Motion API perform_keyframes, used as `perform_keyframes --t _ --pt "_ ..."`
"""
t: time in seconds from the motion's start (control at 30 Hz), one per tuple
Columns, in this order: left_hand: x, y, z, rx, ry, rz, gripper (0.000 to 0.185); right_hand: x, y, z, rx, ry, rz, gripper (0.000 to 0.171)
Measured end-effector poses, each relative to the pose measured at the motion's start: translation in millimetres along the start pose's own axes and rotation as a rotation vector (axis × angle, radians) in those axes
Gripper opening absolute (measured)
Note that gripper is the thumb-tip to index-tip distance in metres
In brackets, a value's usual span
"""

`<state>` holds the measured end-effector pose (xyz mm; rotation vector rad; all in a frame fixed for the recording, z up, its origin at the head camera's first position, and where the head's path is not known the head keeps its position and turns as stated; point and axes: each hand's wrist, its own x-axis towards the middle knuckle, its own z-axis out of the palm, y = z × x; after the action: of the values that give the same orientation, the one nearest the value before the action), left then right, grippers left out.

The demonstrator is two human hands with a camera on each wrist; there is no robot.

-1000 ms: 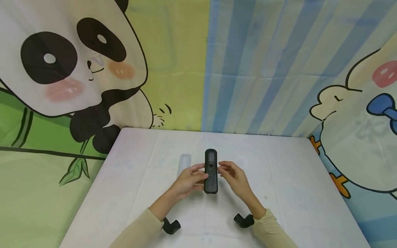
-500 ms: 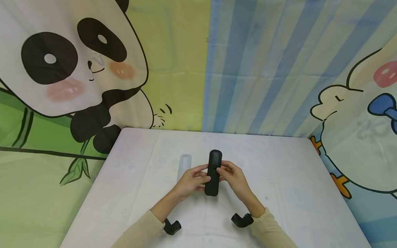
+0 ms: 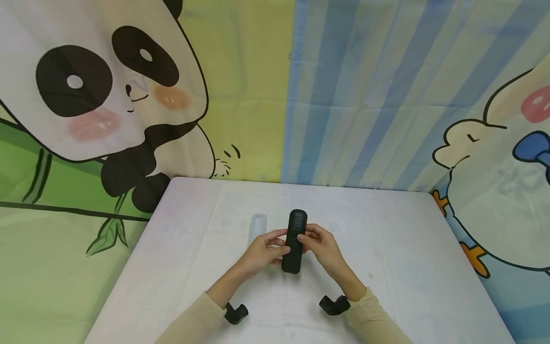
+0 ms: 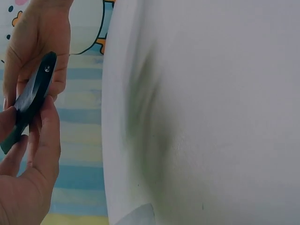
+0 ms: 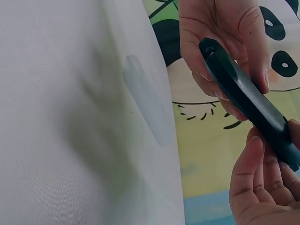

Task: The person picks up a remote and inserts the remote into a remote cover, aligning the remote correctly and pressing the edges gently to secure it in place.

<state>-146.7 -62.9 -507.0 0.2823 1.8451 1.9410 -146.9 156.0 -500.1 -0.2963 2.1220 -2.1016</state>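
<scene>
A black remote control (image 3: 293, 255) is held upright over the table's middle, its back with small printed text facing the head camera. My left hand (image 3: 259, 252) grips its left side, thumb on the back and fingers behind. From the right, my right hand (image 3: 323, 247) pinches it, with the thumb pressing on the back just below the text. In the left wrist view the remote (image 4: 33, 101) shows edge-on between both hands. The right wrist view shows the remote (image 5: 251, 105) slanted, its side towards the camera. Its button face is hidden in the head view.
A translucent, long clear case (image 3: 258, 223) lies on the white table (image 3: 365, 229) behind my left hand. Black wrist mounts (image 3: 236, 314) stick out at both sleeves. A cartoon-printed cloth (image 3: 245, 95) hangs behind the table.
My right hand has come in from beside the remote and its thumb now presses on the back. The remote has tilted slightly, its top leaning right. The left hand keeps its grip.
</scene>
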Motion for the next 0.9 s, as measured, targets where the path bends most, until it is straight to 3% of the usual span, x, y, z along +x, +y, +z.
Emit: perform_keyframes --t 0.27,0.37,0.63,0.73,0.9 --pt "-5.7 -4.5 -21.4 0.041 -0.010 0.032 0.038 7.0 0.3 6.4 0.001 -0.012 -0.020 0.034" --pt "-7.2 -6.4 -35.2 0.103 0.064 0.045 0.035 14.3 1.7 6.6 -0.002 -0.002 -0.025 0.033" --pt "-7.7 -13.8 -78.6 0.275 0.359 0.034 0.025 44.2 6.7 10.9 0.042 0.042 0.004 0.034" --pt "-6.7 -17.4 -88.4 0.317 0.392 0.002 0.027 58.5 10.0 14.8 0.082 0.076 0.020 0.032" --pt "-0.2 -25.9 -95.3 0.344 0.373 -0.043 0.033 87.1 16.8 24.4 0.143 0.121 0.044 0.029"
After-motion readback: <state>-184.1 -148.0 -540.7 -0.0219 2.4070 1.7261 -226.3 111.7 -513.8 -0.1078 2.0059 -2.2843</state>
